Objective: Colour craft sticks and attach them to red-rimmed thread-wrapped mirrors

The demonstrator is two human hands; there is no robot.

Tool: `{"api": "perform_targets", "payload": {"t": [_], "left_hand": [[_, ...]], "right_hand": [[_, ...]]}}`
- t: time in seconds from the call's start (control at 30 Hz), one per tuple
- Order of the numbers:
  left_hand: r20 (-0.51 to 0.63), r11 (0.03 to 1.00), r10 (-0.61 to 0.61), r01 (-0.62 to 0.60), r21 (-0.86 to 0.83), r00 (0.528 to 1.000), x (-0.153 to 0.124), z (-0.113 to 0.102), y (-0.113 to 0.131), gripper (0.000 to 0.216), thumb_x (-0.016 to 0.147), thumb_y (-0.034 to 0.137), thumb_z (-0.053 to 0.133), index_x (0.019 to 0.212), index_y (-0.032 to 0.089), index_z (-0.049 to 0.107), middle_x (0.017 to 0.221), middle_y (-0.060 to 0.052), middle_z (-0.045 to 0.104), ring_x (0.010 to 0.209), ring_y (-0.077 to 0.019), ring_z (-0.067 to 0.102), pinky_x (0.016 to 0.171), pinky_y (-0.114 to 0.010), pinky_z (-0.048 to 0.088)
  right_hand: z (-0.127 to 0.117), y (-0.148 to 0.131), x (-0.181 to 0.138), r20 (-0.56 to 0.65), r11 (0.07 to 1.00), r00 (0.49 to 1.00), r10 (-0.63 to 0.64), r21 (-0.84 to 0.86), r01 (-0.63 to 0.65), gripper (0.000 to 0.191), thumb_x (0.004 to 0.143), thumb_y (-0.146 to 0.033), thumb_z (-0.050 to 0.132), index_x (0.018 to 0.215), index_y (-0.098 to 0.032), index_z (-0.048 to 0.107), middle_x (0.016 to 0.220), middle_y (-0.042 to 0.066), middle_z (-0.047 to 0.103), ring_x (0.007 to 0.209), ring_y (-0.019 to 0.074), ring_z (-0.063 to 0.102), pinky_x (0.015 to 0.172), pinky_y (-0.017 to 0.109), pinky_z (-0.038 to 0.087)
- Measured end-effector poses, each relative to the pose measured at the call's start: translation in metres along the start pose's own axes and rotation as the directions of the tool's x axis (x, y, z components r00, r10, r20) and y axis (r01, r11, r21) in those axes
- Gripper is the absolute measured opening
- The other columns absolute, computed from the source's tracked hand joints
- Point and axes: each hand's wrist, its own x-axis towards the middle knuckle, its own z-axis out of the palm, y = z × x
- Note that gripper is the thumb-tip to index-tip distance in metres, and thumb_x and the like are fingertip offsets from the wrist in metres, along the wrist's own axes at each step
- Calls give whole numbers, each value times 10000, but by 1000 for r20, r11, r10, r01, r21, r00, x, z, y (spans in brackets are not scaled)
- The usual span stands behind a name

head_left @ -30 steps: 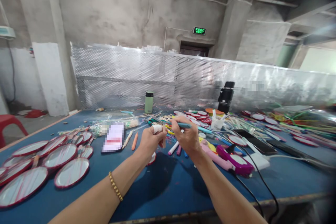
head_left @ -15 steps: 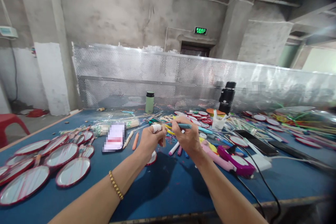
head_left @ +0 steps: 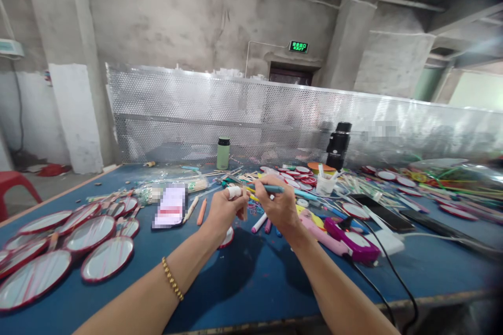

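Note:
My left hand [head_left: 228, 208], a white wrap on one finger, is closed on a flat wooden stick [head_left: 244, 204] held upright above the blue table. My right hand [head_left: 278, 201] grips a teal marker pen [head_left: 273, 189], its tip end pointing left at the stick, very near its upper part. Whether the tip touches the wood I cannot tell. Partly behind my left hand shows a small red-rimmed white disc [head_left: 227, 238]; whether it joins the stick is hidden. Under and beyond my hands lie several markers, among them a pink-ended one [head_left: 259, 223].
Red-rimmed discs [head_left: 108, 258] pile up at left, beside a phone [head_left: 171, 207] and an orange stick [head_left: 201, 212]. At right lie a purple-and-pink corded tool [head_left: 351, 241] and a black phone [head_left: 383, 213]. A green bottle [head_left: 223, 154] and black flask [head_left: 338, 145] stand behind.
My right hand has shifted slightly left with the marker pen, its tip end closer to the stick. The left hand stays nearly still. The whole view drifts a little.

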Motion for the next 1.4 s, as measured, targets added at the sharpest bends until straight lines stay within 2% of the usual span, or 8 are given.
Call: {"api": "perform_targets", "payload": {"t": [1.03, 1.4], "left_hand": [[-11, 1000, -8, 8, 26, 1000, 0, -1, -1, 272, 943, 315, 633, 735, 143, 597, 604, 71, 555, 476, -73, 509, 499, -220, 471], [10, 1000, 1, -1, 25, 1000, -2, 1, 2, 293, 943, 328, 631, 717, 148, 586, 570, 80, 531, 471, -78, 512, 502, -225, 467]], "right_hand": [[-1, 2, 0, -24, 1000, 1000, 17, -6, -18, 217, 917, -234, 532, 726, -205, 630, 662, 2, 637, 590, 139, 571, 598, 261, 464], [1, 0, -1, 17, 1000, 1000, 11, 18, -12, 229, 917, -219, 531, 706, -200, 617, 666, 3, 632, 605, 140, 568, 604, 264, 449]]}}
